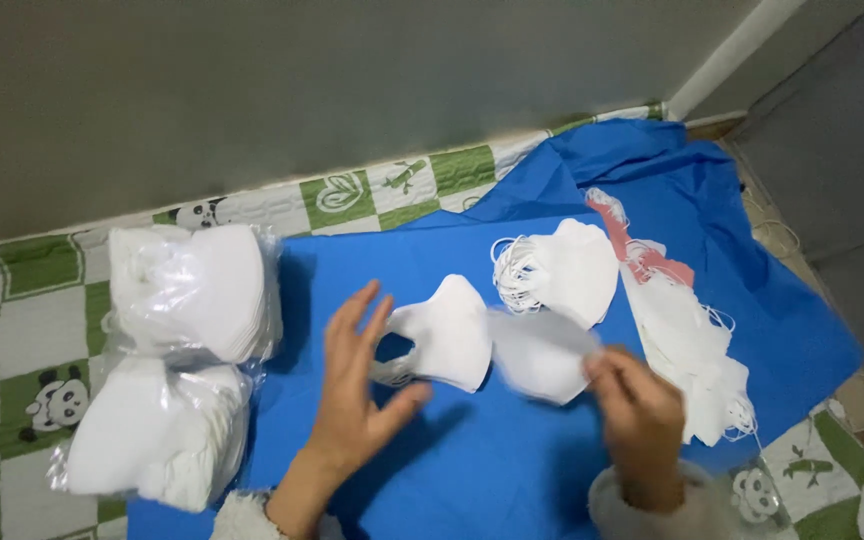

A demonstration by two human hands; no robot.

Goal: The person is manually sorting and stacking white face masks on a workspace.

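Observation:
My left hand (357, 385) is spread open with fingers apart, just left of a folded white face mask (447, 335) that lies on the blue sheet (492, 470); its ear loop sits by my fingers. My right hand (640, 415) pinches the edge of a second white mask (542, 355), which is blurred and lifted slightly off the sheet. Both masks lie side by side between my hands.
Two clear plastic bags of white masks (192, 290) (157, 435) rest at the left on a green-and-white panda quilt (22, 350). A stack of masks (562, 270) and a long spread pile (692, 350) lie at the right. A grey wall (302, 90) runs behind.

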